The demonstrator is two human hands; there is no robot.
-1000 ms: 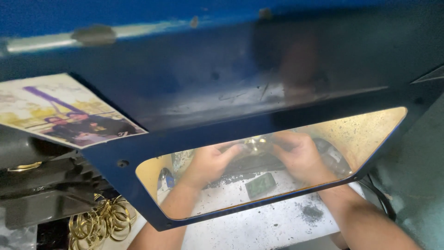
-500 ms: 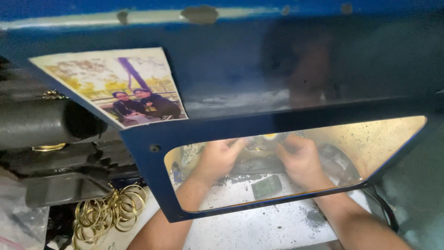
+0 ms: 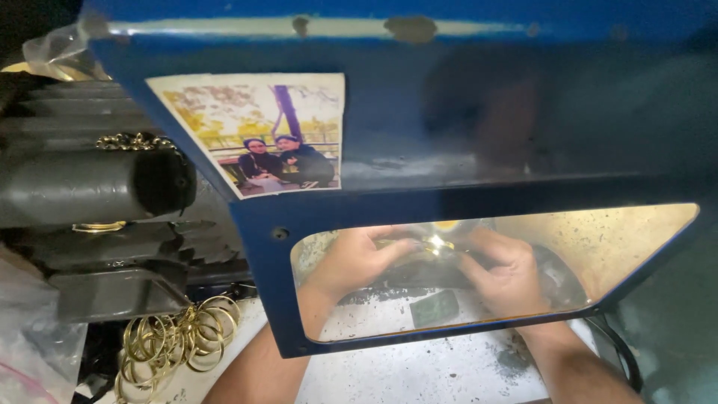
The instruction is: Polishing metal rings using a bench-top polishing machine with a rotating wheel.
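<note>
Both hands sit low in the middle of the frame, behind a see-through window [image 3: 598, 254] set in a big blue cover [image 3: 523, 112]; the window is likely there so the person can look in while the cover keeps dust and bits away from the face; the left hand [image 3: 351, 258] and the right hand [image 3: 505, 273] come in from the bottom edge and meet at a small shiny gold piece [image 3: 434, 243]; the fingers of each hand are curled in and pinching that piece from its own side, most likely to keep it steady against the dark round wheel [image 3: 419, 269] just under it; the piece is too small and bright to tell its shape; below the hands lies a pale table [image 3: 419, 374] with dark dust on it, and a small green block [image 3: 435, 308] rests there near the right hand; at the lower left of the frame a heap of gold rings [image 3: 176, 340] waits close by, within easy reach; at the left a dark grey motor [image 3: 90, 194] sits beside the cover; a photo [image 3: 262, 131] is stuck on the blue cover at the upper left.
</note>
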